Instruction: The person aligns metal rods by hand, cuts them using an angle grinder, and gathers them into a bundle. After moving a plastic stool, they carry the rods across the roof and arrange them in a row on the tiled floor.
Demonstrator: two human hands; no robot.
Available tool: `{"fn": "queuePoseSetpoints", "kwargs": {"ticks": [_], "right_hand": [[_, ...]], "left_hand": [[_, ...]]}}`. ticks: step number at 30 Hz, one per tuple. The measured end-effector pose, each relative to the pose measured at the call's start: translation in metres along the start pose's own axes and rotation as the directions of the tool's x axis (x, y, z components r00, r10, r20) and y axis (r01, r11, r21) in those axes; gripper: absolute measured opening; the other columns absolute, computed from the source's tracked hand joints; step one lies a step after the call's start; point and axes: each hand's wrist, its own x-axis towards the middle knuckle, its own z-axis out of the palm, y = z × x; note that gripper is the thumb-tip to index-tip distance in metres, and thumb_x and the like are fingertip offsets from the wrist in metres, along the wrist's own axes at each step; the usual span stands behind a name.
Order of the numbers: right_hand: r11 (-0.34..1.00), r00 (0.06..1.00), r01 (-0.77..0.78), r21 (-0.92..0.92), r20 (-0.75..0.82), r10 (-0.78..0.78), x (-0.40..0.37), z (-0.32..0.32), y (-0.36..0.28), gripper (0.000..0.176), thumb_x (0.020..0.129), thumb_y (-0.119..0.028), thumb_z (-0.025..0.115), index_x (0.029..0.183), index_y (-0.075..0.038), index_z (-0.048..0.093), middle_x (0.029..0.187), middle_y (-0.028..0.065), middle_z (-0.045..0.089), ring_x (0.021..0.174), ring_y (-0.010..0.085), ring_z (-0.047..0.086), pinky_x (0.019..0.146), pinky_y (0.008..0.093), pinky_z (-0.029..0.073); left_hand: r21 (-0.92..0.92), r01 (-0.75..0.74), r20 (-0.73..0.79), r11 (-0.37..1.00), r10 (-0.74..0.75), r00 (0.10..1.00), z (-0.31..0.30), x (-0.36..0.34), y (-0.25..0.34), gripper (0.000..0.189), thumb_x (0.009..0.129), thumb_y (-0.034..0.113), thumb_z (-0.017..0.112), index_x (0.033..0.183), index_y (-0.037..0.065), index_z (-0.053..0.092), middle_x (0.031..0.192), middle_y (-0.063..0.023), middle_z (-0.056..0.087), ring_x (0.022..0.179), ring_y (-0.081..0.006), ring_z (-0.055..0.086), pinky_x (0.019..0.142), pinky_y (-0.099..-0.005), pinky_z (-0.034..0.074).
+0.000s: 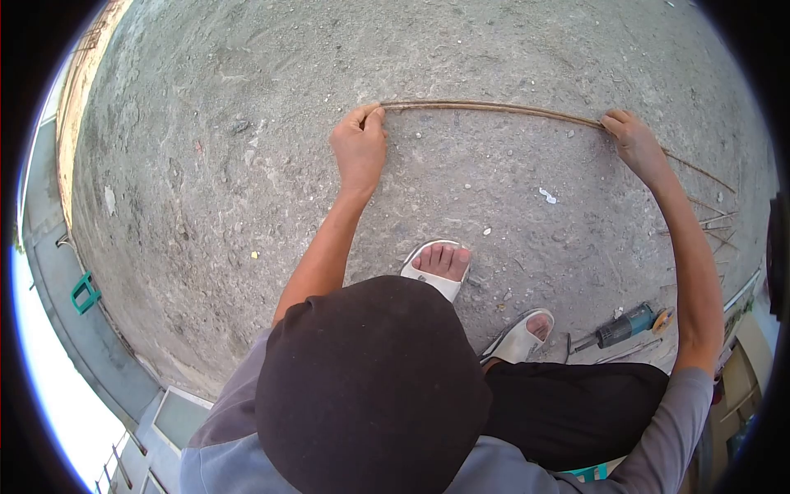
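1. The left hand (360, 152) pinches the left end of the thin, rust-brown, metal-looking rods (494, 105), thumb and finger pressed together on them.
2. The right hand (634, 146) clasps them further right, its fingertips closed around the rods.
3. The rods span between the hands, beyond the white open-toed sandals (440, 284), over gritty grey ground (271, 206) (whether they touch it, I cannot tell).
4. Past the right hand, the loose brown sticks (714, 218) lie scattered; a rod swung that way could snag among them.
5. A loosened pinch could let the rods slide apart, and rough ends could scratch bare fingers.
6. The teal-and-black angle grinder (625, 326) lies near the right foot; a careless step could strike its orange-yellow disc (663, 320).
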Motion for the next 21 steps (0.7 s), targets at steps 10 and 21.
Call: {"fn": "queuePoseSetpoints", "kwargs": {"ticks": [10, 21], "right_hand": [[0.985, 0.998, 0.044, -0.168, 0.05, -0.036, -0.004, 0.005, -0.002, 0.025, 0.083, 0.003, 0.056, 0.107, 0.001, 0.061, 0.106, 0.0127, 0.06, 0.107, 0.0303, 0.059, 0.091, 0.0393, 0.053], [0.977, 0.997, 0.065, -0.202, 0.048, -0.057, -0.003, 0.008, -0.002, 0.028, 0.084, -0.002, 0.057, 0.112, 0.001, 0.061, 0.103, 0.0111, 0.061, 0.104, 0.0286, 0.06, 0.088, 0.0378, 0.054]], "left_hand": [[-0.251, 0.09, 0.08, 0.964, -0.072, 0.994, -0.003, 0.006, -0.001, 0.024, 0.098, 0.005, 0.06, 0.116, -0.009, 0.067, 0.089, -0.0112, 0.07, 0.069, -0.0112, 0.063, 0.059, -0.0256, 0.057], [-0.367, 0.127, 0.103, 0.921, -0.096, 0.99, -0.005, 0.01, -0.002, 0.02, 0.095, 0.001, 0.06, 0.112, -0.01, 0.067, 0.088, -0.0128, 0.07, 0.071, -0.0143, 0.067, 0.062, -0.0257, 0.059]]}}
